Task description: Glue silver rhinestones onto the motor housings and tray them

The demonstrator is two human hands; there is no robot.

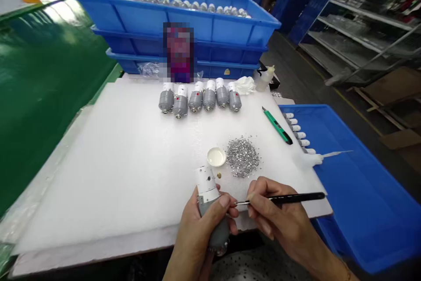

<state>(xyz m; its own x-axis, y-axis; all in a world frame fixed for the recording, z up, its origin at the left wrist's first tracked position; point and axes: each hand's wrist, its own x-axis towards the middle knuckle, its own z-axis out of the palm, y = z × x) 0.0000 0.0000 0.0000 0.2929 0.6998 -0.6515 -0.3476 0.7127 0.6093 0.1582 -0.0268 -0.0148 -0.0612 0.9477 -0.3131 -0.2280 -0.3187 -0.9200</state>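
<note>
My left hand [210,215] is wrapped round a grey and white capsule-shaped piece [206,184], tilted with its white end up and away from me. Between the fingers of my right hand [279,215] is a thin black paintbrush [296,198], its tip close to the side of the grey piece by my left fingers. Just beyond them on the white board lie a small white dish [216,157] of pale liquid and a heap of tiny silver rhinestones [243,157]. A small brownish bit [219,176] rests beside the dish.
Several similar grey and white pieces [209,97] stand in a row at the back, before stacked blue crates [171,22]. A green craft knife [277,125] and squeeze bottle [265,79] lie right. Another white bottle [307,159] overlaps a blue tray [355,193] holding more pieces.
</note>
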